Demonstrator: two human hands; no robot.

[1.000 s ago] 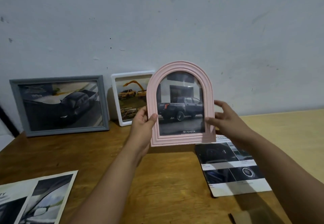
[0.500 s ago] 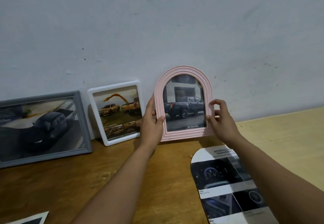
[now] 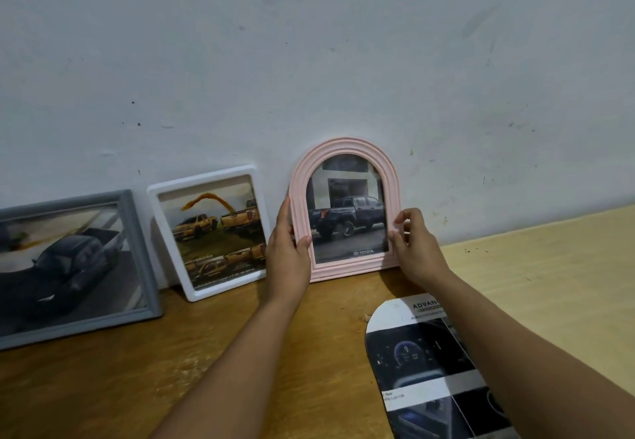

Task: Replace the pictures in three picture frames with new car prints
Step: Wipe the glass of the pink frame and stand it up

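Note:
A pink arched frame (image 3: 344, 150) with a dark pickup print stands upright on the wooden table (image 3: 171, 363), its top against the wall. My left hand (image 3: 287, 249) grips its left side and my right hand (image 3: 414, 248) grips its lower right side. To its left leans a white frame (image 3: 206, 232) showing yellow pickups. At the far left leans a grey frame (image 3: 68, 266) holding a dark car print, partly cut off by the picture's edge.
An arch-cut print (image 3: 426, 363) of a dashboard lies flat on the table under my right forearm. A pale wall (image 3: 309, 60) rises behind the frames. A lighter wooden surface (image 3: 549, 284) extends to the right.
The pink frame moved away from me and down, from held in the air to standing on the table against the wall. My view shifted to the right.

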